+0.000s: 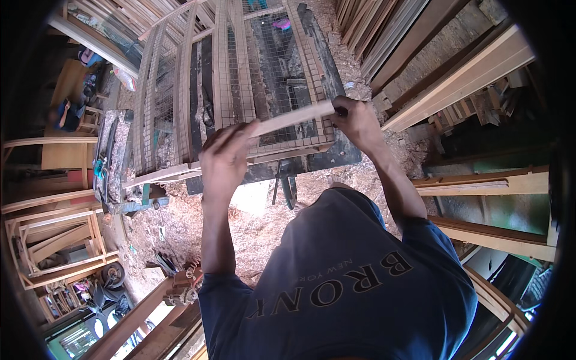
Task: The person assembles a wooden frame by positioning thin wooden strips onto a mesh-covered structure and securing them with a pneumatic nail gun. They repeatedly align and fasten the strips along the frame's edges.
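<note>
A short, pale wooden strip spans the gap between my two hands, slanting up to the right. My right hand pinches its right end. The fingers of my left hand, a little blurred, close over the left end and hide it. Beneath the strip lies a wooden frame of long slats, covered with wire mesh. It rests on a dark, worn workbench, its near rail just below my hands. A dark-handled tool, perhaps pliers or scissors, lies among the slats.
Wood shavings cover the floor. Long boards are stacked at the right. Another bench and wooden frames stand at the left. A machine sits at the lower left. A person is at the far left.
</note>
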{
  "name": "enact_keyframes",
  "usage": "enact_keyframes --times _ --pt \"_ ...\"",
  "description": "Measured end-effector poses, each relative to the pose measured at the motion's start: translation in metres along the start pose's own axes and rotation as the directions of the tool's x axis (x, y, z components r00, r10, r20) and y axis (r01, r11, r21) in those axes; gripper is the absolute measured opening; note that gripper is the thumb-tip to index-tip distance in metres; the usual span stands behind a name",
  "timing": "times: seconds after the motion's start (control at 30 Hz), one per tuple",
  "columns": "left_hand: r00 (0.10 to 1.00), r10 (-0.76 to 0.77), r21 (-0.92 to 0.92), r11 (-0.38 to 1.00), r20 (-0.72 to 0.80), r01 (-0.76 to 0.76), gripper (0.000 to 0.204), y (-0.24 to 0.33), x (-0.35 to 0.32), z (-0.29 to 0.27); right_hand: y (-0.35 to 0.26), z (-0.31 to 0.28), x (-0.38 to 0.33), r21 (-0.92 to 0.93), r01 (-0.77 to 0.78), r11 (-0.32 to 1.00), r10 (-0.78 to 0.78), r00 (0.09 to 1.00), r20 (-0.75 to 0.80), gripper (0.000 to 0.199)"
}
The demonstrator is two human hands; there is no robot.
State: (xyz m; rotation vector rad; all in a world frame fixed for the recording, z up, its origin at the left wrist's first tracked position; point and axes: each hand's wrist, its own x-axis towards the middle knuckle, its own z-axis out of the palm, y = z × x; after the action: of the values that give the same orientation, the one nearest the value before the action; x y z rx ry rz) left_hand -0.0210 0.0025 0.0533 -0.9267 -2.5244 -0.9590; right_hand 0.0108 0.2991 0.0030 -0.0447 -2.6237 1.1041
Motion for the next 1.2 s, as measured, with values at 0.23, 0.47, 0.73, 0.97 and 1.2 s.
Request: enact_keyframes --times 0.23,0.47,0.73,0.97,1.2 --pt "0.961 0.209 0.243 0.937 0.182 -0.25 0.044 0.0 -0.006 0.017 -0.002 -0.004 -0.001 0.014 0.011 1.0 -0.011 1.0 -0.007 0.015" --pt "0.978 0.177 0.08 0.979 0.114 -0.187 0.035 -0.016 -0.012 0.029 0.001 -0.003 -0.001 0.022 0.005 1.0 -0.004 1.0 -0.022 0.016" --pt "0.97 0.202 0.303 0.924 0.137 -0.235 0.044 0.0 -0.017 0.026 0.003 0.002 -0.001 0.013 0.034 0.999 -0.034 0.998 -0.057 0.015" --pt "0.957 0.261 0.324 0.901 0.128 -0.289 0.038 0.009 -0.018 0.013 0.0 0.0 -0.002 -0.004 -0.031 1.0 0.031 0.999 -0.016 0.014" --pt "0.942 0.171 0.252 0.935 0.288 -0.247 0.055 -0.01 -0.011 0.004 -0.009 -0.005 0.0 -0.028 -0.058 0.998 0.059 0.998 0.023 0.014"
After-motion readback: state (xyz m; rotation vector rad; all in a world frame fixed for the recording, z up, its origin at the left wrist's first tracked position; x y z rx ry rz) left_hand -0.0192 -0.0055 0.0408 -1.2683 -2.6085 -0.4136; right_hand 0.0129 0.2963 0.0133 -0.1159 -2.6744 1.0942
